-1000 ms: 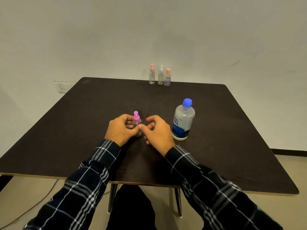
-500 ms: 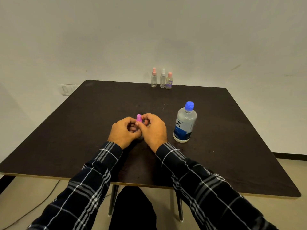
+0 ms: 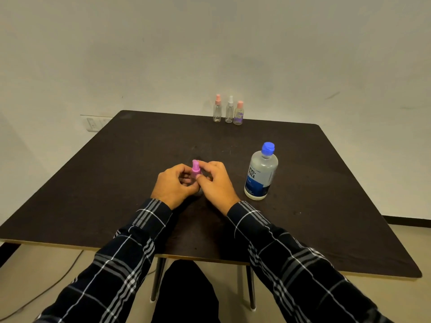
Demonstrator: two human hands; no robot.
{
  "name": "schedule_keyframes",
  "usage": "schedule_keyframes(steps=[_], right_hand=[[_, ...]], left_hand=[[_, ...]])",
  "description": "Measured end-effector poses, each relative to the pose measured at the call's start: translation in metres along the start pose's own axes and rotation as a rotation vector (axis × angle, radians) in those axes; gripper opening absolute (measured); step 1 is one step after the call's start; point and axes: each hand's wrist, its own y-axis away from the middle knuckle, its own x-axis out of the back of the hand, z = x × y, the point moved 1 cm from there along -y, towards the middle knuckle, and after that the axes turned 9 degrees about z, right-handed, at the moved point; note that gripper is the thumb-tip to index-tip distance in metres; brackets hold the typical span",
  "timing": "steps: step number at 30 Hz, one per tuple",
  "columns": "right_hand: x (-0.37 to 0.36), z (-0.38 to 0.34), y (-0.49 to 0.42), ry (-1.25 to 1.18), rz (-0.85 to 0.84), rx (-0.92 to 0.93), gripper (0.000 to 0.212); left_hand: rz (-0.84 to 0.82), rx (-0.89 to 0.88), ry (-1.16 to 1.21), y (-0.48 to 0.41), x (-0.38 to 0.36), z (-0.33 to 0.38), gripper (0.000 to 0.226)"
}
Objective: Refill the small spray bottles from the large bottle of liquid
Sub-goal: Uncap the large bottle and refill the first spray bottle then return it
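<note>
The only text I can read is "re-nu", printed on the large bottle [image 3: 261, 174] at my near right.

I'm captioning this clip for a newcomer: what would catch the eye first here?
Mid-table, the left hand and right hand grip a small pink-capped spray bottle. Just to their right stands the large blue-capped bottle, upright with its cap on. Three more small spray bottles line the dark table at its far edge.
</note>
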Motion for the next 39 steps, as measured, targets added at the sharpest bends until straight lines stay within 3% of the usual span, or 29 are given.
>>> schedule_keyframes(steps=[2,4,7,10,13,16,19,23,33,39], right_hand=[[-0.005,-0.001,0.001,0.03,-0.003,-0.053,0.064],[-0.01,-0.003,0.003,0.054,0.109,-0.11,0.068],[-0.012,-0.007,0.002,0.099,0.225,-0.119,0.045],[-0.007,-0.005,0.001,0.119,0.16,-0.033,0.031],[-0.001,-0.004,0.004,0.121,0.035,-0.003,0.047],[-0.004,-0.007,0.005,0.147,0.073,-0.048,0.068],[-0.007,-0.013,0.003,0.188,0.164,-0.103,0.051],[-0.001,-0.014,0.002,0.209,0.151,-0.018,0.028],[0.008,-0.018,-0.008,0.143,-0.007,0.1,0.032],[0.026,-0.035,-0.004,-0.044,0.258,0.275,0.027]], left_hand=[[-0.009,0.015,-0.017,0.0,0.0,0.001,0.028],[-0.007,0.017,-0.041,0.0,0.0,0.002,0.028],[-0.008,0.01,-0.041,0.0,0.0,0.0,0.027],[-0.012,0.013,-0.001,0.001,0.0,-0.001,0.026],[-0.009,0.013,0.007,0.002,0.0,0.001,0.028],[0.001,0.012,0.005,0.002,0.001,0.001,0.03],[0.0,-0.003,-0.025,0.003,0.001,0.001,0.029],[0.002,-0.015,-0.013,0.002,0.001,0.0,0.025],[-0.002,-0.008,0.012,0.0,-0.002,-0.003,0.026],[0.008,0.008,0.029,0.0,-0.003,-0.004,0.028]])
